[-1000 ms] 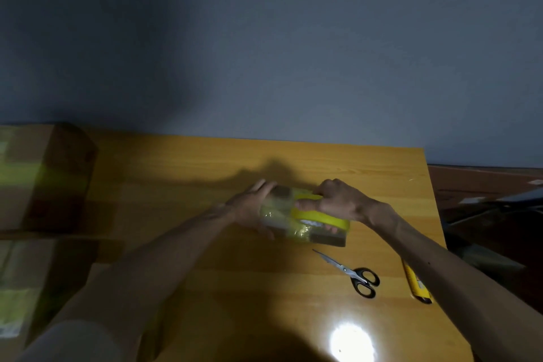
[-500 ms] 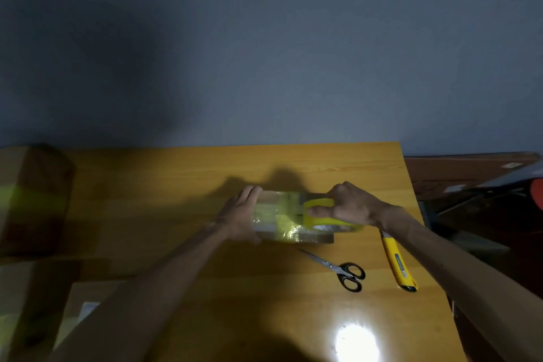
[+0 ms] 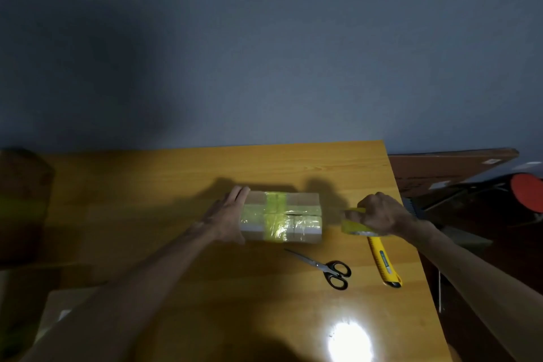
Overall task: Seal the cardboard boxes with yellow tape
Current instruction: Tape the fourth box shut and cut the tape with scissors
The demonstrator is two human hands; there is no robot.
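Your left hand (image 3: 227,214) presses flat, fingers straight, on the box (image 3: 282,220) mid-table (image 3: 176,173); your right hand (image 3: 379,214) grips the tape roll (image 3: 352,225) just beside it.

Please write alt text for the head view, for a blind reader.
A left hand rests flat against the left end of a cardboard box crossed with yellow tape; the right hand grips a tape roll to its right. Scissors and a utility knife lie nearer on the wooden table.

Both arms reach forward, hands apart.
The left hand (image 3: 226,214) lies flat, fingers straight; the right hand (image 3: 382,213) curls round the tape roll (image 3: 351,226).
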